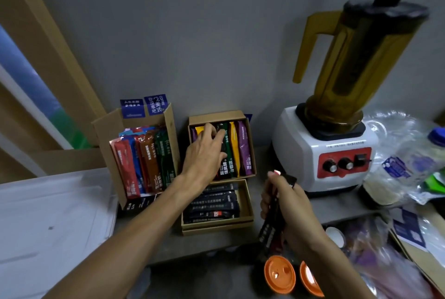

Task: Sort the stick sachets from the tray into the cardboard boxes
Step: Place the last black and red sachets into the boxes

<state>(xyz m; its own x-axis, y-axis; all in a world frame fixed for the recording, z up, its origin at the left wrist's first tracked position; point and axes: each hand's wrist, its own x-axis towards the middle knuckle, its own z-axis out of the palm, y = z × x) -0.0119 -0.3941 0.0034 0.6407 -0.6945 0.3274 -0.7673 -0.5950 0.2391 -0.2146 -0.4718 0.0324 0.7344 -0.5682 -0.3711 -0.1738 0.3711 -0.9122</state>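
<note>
- Black stick sachets (270,230), white-lettered, are bundled in the right grip (291,206) above the surface (212,244).
- Left grip (207,149) curls onto coloured sachets (237,149) in the rear cardboard box (218,115); whether it pinches one, I cannot tell.

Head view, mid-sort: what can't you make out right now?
Upper box: the left hand hides the sachets at its left; grip or mere touch, unclear.
Dark sachets in the right hand: count and print blurred.
Lower box: the left forearm covers its left end.
Clutter at bottom right: motion-blurred, cut off by the frame edge.
</note>
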